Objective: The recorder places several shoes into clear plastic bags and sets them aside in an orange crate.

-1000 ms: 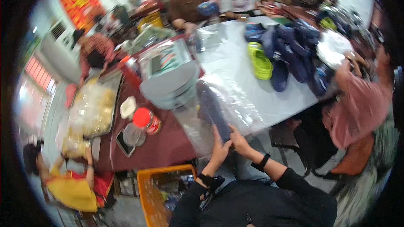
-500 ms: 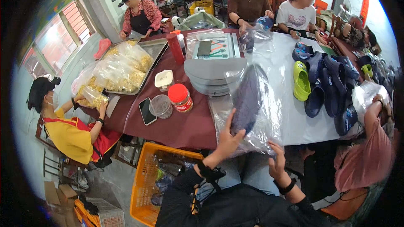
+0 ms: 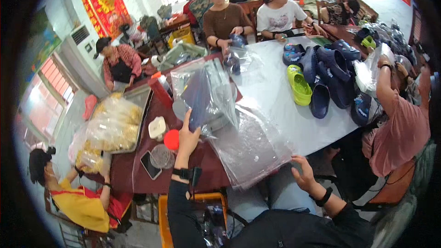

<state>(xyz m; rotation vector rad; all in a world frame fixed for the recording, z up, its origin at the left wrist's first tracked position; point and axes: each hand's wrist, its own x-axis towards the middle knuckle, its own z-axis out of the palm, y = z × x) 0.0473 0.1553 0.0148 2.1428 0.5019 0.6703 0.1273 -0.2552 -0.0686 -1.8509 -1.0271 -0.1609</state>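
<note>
A dark blue clog in a clear plastic bag (image 3: 196, 96) is gripped in my left hand (image 3: 187, 141), with the thumb and index finger at its near end. It is lifted over a grey machine (image 3: 217, 123), which the bag partly hides. My right hand (image 3: 305, 175) holds nothing; its fingers are spread beside the table's near edge. Close to it, a pile of flat clear plastic bags (image 3: 250, 144) overhangs that edge.
On the left stand a red-lidded jar (image 3: 172, 139), a white tub (image 3: 157, 127), a clear round container (image 3: 161, 156), a phone (image 3: 150, 165) and a tray of bagged yellow food (image 3: 117, 124). Clogs (image 3: 330, 76) lie right. An orange basket (image 3: 163, 218) sits below. Co-workers surround the table.
My left hand has carried the bagged clog left and over the grey machine. My right hand has come away from the bag. The view has turned to the right.
</note>
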